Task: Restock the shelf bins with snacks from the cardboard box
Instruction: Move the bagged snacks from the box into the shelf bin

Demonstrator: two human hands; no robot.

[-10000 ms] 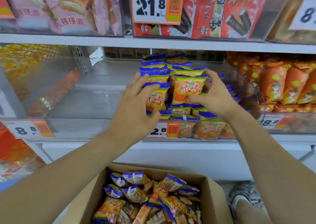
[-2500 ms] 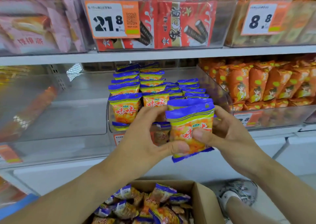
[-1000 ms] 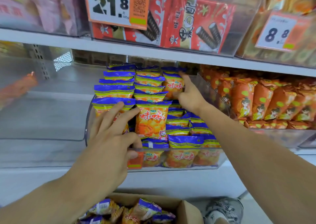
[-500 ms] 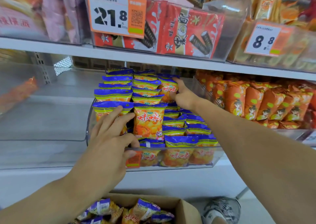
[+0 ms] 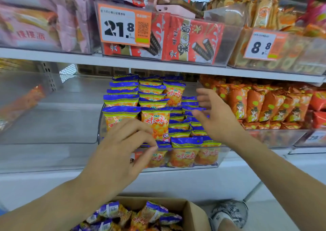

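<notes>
A clear shelf bin (image 5: 224, 153) on the middle shelf holds several rows of orange snack bags with blue tops (image 5: 156, 123). One bag (image 5: 174, 93) stands upright at the back of the right-hand row. My left hand (image 5: 123, 147) hovers at the bin's front left with fingers loosely curled and nothing in them. My right hand (image 5: 213, 116) is over the right rows, fingers spread, holding nothing. The cardboard box (image 5: 195, 213) sits below, with more of the same snack bags (image 5: 139, 216) inside.
An empty clear bin (image 5: 44, 124) stands left of the filled one. Orange snack bags (image 5: 264, 103) fill the bin on the right. The upper shelf carries red wafer-roll packs (image 5: 190, 40), pink packs (image 5: 35, 27) and price tags. A sneaker (image 5: 229, 211) is beside the box.
My right hand has let go of the bag at the back of the bin and drawn back toward me, open. My left hand lifted slightly off the front bags.
</notes>
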